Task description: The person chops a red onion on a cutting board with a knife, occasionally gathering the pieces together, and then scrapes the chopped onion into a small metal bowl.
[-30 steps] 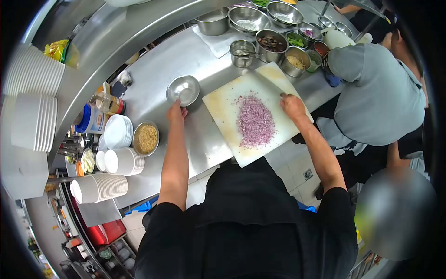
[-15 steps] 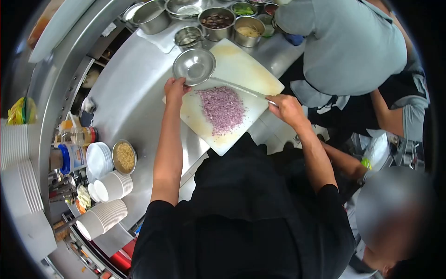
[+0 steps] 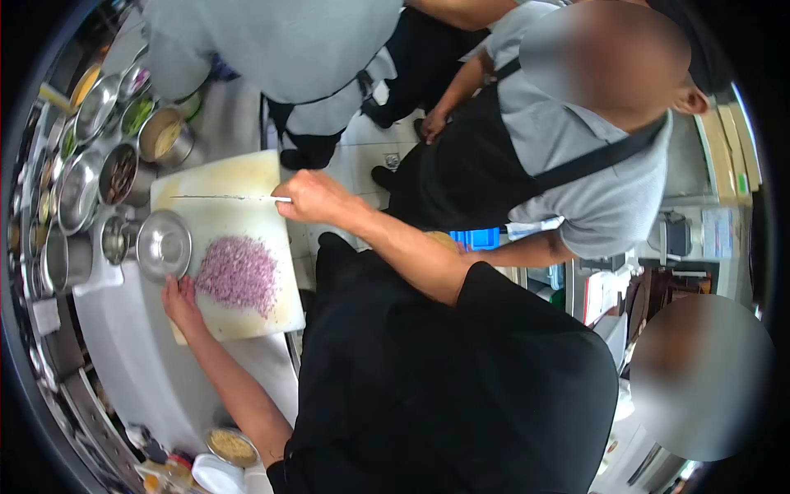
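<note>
My right hand (image 3: 311, 198) is closed around the handle of a knife (image 3: 226, 197). The blade points left across the far part of a white cutting board (image 3: 226, 174); its edge-on angle hides whether it touches the board. On the nearer half lies a spread pile of finely chopped red onion (image 3: 239, 276). A shallow metal bowl (image 3: 164, 245) sits at the board's left edge. My left hand (image 3: 181, 300) grips its near rim, fingertips close to the onion.
Metal pots, including one of dark pieces (image 3: 120, 173) and one of pale strips (image 3: 167, 138), crowd the counter's far left. A bowl of yellowish bits (image 3: 231, 445) stands near my left forearm. A person in a black apron (image 3: 448, 177) stands opposite; another in grey (image 3: 271, 49) is beyond the board.
My view has swung to the right, bringing the aproned person into sight. The knife has moved away from the bowl's edge to the board's far part. My left hand stays at the bowl.
</note>
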`<control>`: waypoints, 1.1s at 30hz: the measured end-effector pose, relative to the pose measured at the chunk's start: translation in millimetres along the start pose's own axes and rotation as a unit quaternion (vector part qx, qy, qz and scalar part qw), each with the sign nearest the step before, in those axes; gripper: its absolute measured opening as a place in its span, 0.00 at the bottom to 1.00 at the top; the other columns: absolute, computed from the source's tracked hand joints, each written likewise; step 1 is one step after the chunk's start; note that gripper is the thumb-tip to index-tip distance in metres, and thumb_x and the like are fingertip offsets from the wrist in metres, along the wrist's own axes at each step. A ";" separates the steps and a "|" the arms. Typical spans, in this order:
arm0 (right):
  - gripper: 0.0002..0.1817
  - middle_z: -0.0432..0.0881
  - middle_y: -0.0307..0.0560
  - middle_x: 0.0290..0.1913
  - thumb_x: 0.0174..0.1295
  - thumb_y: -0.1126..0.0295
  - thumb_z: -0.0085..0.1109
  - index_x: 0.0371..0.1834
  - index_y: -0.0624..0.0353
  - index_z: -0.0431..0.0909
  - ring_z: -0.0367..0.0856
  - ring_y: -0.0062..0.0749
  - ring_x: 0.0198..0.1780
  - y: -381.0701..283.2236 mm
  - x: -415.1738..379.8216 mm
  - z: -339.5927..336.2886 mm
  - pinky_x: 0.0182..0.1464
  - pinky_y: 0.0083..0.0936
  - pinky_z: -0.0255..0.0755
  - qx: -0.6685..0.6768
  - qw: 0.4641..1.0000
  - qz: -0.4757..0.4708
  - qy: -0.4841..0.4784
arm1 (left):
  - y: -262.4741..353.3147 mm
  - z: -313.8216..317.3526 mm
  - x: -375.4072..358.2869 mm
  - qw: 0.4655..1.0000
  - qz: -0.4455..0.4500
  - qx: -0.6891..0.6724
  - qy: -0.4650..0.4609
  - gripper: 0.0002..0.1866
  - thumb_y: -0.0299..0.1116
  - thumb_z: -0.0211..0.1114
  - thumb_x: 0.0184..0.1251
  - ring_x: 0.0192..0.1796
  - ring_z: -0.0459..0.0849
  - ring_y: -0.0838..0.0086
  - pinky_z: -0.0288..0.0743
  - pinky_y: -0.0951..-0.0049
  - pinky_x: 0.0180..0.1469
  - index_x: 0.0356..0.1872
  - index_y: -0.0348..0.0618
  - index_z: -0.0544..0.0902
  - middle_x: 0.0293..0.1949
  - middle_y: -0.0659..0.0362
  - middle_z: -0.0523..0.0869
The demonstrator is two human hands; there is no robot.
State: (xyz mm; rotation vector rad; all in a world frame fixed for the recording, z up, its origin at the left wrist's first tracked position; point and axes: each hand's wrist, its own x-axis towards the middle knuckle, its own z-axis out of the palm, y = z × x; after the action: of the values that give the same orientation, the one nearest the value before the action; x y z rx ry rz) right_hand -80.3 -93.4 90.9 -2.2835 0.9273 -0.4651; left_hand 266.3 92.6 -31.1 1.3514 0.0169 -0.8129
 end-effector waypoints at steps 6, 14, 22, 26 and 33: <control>0.08 0.81 0.64 0.24 0.53 0.71 0.56 0.23 0.64 0.81 0.83 0.61 0.28 10.0 -36.9 29.3 0.34 0.53 0.77 -0.081 0.986 0.089 0.112 | -15.4 -16.6 -13.4 0.979 0.133 0.150 0.041 0.15 0.39 0.59 0.76 0.41 0.82 0.69 0.80 0.68 0.44 0.50 0.36 0.80 0.46 0.53 0.84; 0.09 0.80 0.65 0.27 0.63 0.68 0.59 0.37 0.64 0.82 0.82 0.60 0.32 -41.4 -58.9 30.0 0.35 0.48 0.75 -0.045 0.999 0.003 0.027 | -7.6 13.0 -73.8 0.942 0.311 0.115 0.051 0.13 0.34 0.55 0.77 0.41 0.83 0.75 0.78 0.73 0.47 0.44 0.33 0.82 0.44 0.55 0.88; 0.11 0.78 0.60 0.23 0.62 0.65 0.61 0.34 0.62 0.82 0.78 0.57 0.27 -55.1 -55.6 30.8 0.33 0.44 0.71 0.052 0.935 -0.095 -0.337 | 42.1 5.9 -88.6 0.931 0.354 0.066 0.065 0.13 0.33 0.55 0.77 0.39 0.82 0.76 0.78 0.75 0.46 0.42 0.31 0.82 0.42 0.55 0.88; 0.09 0.80 0.58 0.25 0.59 0.65 0.62 0.34 0.61 0.83 0.80 0.55 0.29 -41.9 -10.5 43.7 0.35 0.42 0.74 0.008 0.921 -0.165 -0.352 | 36.1 -10.9 -94.7 0.931 0.343 0.093 0.080 0.13 0.33 0.56 0.77 0.40 0.83 0.77 0.78 0.74 0.49 0.42 0.31 0.82 0.41 0.55 0.88; 0.10 0.80 0.60 0.24 0.57 0.65 0.61 0.34 0.61 0.83 0.80 0.55 0.30 -53.8 20.9 -1.7 0.35 0.44 0.74 -0.041 0.944 -0.184 -0.270 | -10.9 -24.8 -98.3 0.903 0.355 0.220 0.102 0.15 0.30 0.54 0.76 0.52 0.84 0.67 0.74 0.70 0.59 0.53 0.29 0.81 0.50 0.49 0.86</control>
State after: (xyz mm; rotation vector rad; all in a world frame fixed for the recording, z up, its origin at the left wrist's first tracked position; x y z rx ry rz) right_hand -39.9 -79.0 129.6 -2.4738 0.2504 0.0631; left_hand 199.4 163.8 -2.2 1.7028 -0.4975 -0.0434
